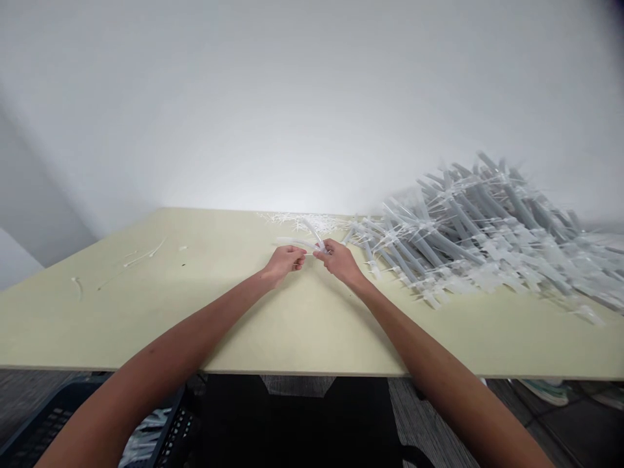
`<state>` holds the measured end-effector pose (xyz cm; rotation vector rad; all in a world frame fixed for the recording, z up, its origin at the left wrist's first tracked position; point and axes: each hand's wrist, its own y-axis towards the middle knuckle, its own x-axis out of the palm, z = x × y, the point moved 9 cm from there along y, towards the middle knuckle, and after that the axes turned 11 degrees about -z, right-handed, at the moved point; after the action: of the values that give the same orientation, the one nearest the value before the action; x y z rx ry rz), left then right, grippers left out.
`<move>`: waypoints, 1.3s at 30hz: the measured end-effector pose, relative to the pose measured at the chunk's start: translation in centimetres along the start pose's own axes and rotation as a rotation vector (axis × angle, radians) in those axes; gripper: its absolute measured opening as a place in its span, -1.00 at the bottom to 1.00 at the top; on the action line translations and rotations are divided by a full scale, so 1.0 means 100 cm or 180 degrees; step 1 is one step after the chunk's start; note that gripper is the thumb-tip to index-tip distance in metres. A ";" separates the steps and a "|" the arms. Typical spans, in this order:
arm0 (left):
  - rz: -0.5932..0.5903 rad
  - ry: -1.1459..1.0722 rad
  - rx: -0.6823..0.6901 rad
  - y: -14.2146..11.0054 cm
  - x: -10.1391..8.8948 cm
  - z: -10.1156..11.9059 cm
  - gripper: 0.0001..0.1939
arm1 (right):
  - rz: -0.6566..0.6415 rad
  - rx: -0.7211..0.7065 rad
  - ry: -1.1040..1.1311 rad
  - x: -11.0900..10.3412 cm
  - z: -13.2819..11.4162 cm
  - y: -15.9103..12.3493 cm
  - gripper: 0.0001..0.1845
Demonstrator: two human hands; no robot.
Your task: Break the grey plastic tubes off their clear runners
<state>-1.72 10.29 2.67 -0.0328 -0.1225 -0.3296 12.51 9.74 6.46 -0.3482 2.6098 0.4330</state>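
Over the middle of the table, my right hand (340, 258) grips a translucent plastic strip (312, 229) that seems folded or crossed with a second piece pointing left. My left hand (286, 259) is closed in a pinch just beside it. A thin white line, which looks like a cable tie's tail, runs between the fingertips of both hands. Beyond the hands, against the wall, lies a loose spread of white cable ties (312, 223). To the right of my right hand begins a large pile of grey translucent strips (468, 221) with cable ties sticking out of them.
On the left of the pale yellow table (234, 312) lie a few loose cable ties (146, 255) and a short curled one (77, 286). Below the table's front edge at left stands a dark basket (63, 396) holding similar strips. A white wall (292, 104) closes off the back.
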 end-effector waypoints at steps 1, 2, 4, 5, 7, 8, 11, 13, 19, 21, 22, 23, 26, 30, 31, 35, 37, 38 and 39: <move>0.0045 -0.0058 -0.0016 0.000 -0.001 -0.001 -0.84 | -0.0006 0.0048 0.0231 0.000 0.001 0.000 -0.78; 0.0079 -0.0131 -0.0019 -0.001 -0.003 -0.002 -0.83 | -0.0002 0.0085 0.0480 -0.001 0.001 -0.001 -0.76; 0.0092 -0.0297 0.0028 -0.001 -0.004 -0.003 -0.83 | -0.0014 0.0136 0.1046 -0.002 -0.001 -0.003 -0.72; 0.0073 -0.0387 0.0071 0.000 -0.004 -0.004 -0.83 | -0.0029 0.0146 0.1349 -0.003 -0.002 -0.003 -0.71; 0.0000 -0.0588 0.0152 0.001 -0.002 -0.004 -0.83 | -0.0046 0.0141 0.1918 -0.003 -0.002 -0.003 -0.71; -0.0033 -0.0693 0.0184 0.002 -0.001 -0.004 -0.83 | -0.0043 0.0128 0.2153 -0.004 -0.002 -0.003 -0.72; -0.0130 -0.0955 0.0228 0.003 0.002 -0.004 -0.84 | 0.0027 0.0135 0.2675 -0.004 0.006 -0.001 -0.76; -0.0178 -0.1032 0.0245 0.003 0.003 -0.004 -0.83 | 0.0044 0.0225 0.2966 -0.001 0.014 0.001 -0.78; -0.0256 -0.0827 0.0154 0.002 0.006 -0.007 -0.76 | -0.0138 0.0639 0.3694 0.019 0.026 0.001 -0.87; -0.0311 -0.0759 0.0127 0.001 0.008 -0.008 -0.75 | -0.0202 0.0664 0.3834 0.023 0.026 0.001 -0.87; -0.0345 -0.0726 0.0119 0.001 0.010 -0.008 -0.75 | -0.0229 0.0659 0.3882 0.024 0.025 0.001 -0.85; -0.0378 -0.0689 0.0102 0.001 0.011 -0.009 -0.75 | -0.0249 0.0656 0.3921 0.026 0.025 0.001 -0.83; -0.0473 -0.0564 0.0072 0.000 0.016 -0.010 -0.76 | -0.0305 0.0638 0.3980 0.028 0.024 0.001 -0.77; -0.0598 -0.0445 0.0096 0.000 0.021 -0.008 -0.76 | -0.0342 0.0586 0.3866 0.028 0.021 0.002 -0.74; -0.0618 -0.0437 0.0105 -0.001 0.022 -0.007 -0.75 | -0.0353 0.0578 0.3820 0.027 0.021 0.002 -0.75; -0.0651 -0.0482 0.0171 -0.002 0.023 -0.002 -0.73 | -0.0344 0.0555 0.3661 0.025 0.020 0.003 -0.73; -0.0689 -0.0531 0.0222 -0.002 0.023 0.001 -0.72 | -0.0286 0.0542 0.3575 0.023 0.020 0.003 -0.70; -0.0722 -0.0556 0.0244 -0.002 0.023 0.003 -0.71 | -0.0258 0.0532 0.3534 0.022 0.020 0.003 -0.70; -0.0753 -0.0577 0.0259 -0.002 0.023 0.004 -0.71 | -0.0238 0.0523 0.3497 0.021 0.020 0.002 -0.70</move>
<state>0.36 9.33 3.36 0.0327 -0.3208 -0.5576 11.44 10.30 3.83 -0.7947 3.6253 -0.0567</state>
